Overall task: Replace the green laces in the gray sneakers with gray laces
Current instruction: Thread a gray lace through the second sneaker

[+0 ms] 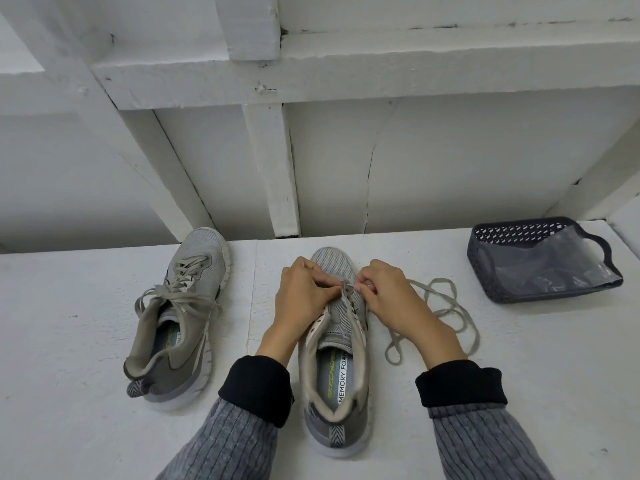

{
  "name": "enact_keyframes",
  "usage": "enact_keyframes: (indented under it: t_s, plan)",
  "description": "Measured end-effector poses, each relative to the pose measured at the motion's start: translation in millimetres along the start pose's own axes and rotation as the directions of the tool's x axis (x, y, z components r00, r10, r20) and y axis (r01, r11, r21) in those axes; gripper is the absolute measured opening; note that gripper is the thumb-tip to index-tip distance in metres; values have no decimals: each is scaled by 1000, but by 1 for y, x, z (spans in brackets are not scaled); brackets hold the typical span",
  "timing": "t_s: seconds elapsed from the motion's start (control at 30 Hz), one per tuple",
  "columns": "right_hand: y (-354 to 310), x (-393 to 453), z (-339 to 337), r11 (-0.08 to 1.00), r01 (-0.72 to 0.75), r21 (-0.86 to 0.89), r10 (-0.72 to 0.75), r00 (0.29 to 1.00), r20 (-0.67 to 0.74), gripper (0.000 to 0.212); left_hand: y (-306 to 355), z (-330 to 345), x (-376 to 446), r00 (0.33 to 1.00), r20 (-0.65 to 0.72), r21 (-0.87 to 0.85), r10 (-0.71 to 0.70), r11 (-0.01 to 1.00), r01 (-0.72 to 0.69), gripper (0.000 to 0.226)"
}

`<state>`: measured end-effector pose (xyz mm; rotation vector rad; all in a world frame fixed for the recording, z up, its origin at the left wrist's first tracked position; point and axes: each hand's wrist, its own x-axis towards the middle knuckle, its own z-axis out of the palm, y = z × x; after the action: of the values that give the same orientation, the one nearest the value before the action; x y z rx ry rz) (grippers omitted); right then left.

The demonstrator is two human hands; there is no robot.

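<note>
— Nearest the camera, what do you see?

— Two forearms in gray ribbed sleeves with black cuffs, reaching over a white surface (pixel 485 341). Between them stands the near sneaker (pixel 334 368), heel toward the viewer, its eyelets mostly bare.

— And the hands?

— Both work at the lowest eyelets by the toe. The left hand (pixel 301 292) has its fingers curled and pinches the gray lace (pixel 446 317) at the eyelet; the right hand (pixel 388 299) pinches the same lace just across from it. They cover much of the shoe's front, so the threading itself is hard to make out.

— Where does the lace go?

— It trails out under the right hand and lies in loose loops on the surface, right of the shoe.

— Farther out?

— To the left, well apart, the second sneaker (pixel 180 317) lies angled, fully laced in gray. At far right sits a dark plastic basket (pixel 485 261) with a clear plastic bag (pixel 557 268) inside. Behind everything rises a white panelled wall (pixel 450 168).
</note>
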<state>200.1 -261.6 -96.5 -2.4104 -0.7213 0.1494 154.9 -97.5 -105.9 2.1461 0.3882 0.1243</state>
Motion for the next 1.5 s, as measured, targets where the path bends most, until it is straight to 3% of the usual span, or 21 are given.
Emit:
enact_keyframes:
  t_s: [0.1, 0.17, 0.27, 0.37, 0.43, 0.53, 0.7, 0.8, 0.87, 0.93, 1.07, 1.2, 1.23, 1.33, 1.5]
  plan:
    - [-7, 5, -2, 956, 107, -272, -97, 994, 50, 5, -3, 4, -3, 999, -41, -54, 2, 999, -4, 15]
    - [-11, 7, -3, 901, 174, -398, -173, 984, 38, 19, -4, 5, -4, 998, -56, -41, 17, 999, -20, 15]
    - [-15, 11, -8, 855, 259, -449, -272, 962, 38, 34, -7, 6, -3, 998, -68, -36, 20, 999, -22, 15]
    - [-19, 15, -7, 832, 329, -447, -322, 942, 95, 26, -7, 7, -4, 996, -79, -21, 36, 999, -38, 16]
    - [-17, 17, -1, 845, 345, -409, -314, 939, 142, 20, -7, 6, -4, 996, -74, -23, 41, 999, -43, 16]
    - [-9, 18, 6, 948, 228, -221, -197, 968, 155, 15, -8, 3, -1, 995, -36, 29, 90, 996, -89, 12]
    - [-4, 9, 8, 983, -6, 181, -6, 998, 67, 9, -3, -13, 11, 976, 195, 109, 97, 987, -120, 4]
    - [-7, 10, 8, 954, -35, 296, 23, 999, 45, 20, -7, -27, 11, 993, 116, -160, 18, 987, 1, 12]
    - [-10, 14, 10, 955, -65, 291, 49, 997, 59, 18, -12, -33, 4, 992, 97, -399, -75, 910, 108, 10]
    - [-17, 17, 14, 948, -91, 305, 77, 995, 58, 11, -16, -32, -5, 994, 83, -452, -77, 886, 106, 6]
    - [-33, 19, 7, 859, -160, 486, 203, 978, -38, 10, -12, -22, -15, 989, -32, -324, -147, 937, 129, 12]
    - [-58, 21, -34, 655, 12, 755, 214, 956, -201, 15, -3, -23, -16, 984, -63, -175, -165, 973, 152, 18]
    - [-60, 22, -42, 651, 24, 759, 206, 956, -208, 15, 1, -24, -16, 981, -50, -157, -186, 972, 176, 21]
    - [-58, 21, -40, 777, -85, 623, 202, 972, -118, 12, 9, -28, -15, 974, 0, -90, -228, 970, 227, 35]
    - [-42, 7, 3, 815, -293, 500, 326, 945, 23, 5, 8, -37, -14, 974, 75, -58, -213, 974, 217, 17]
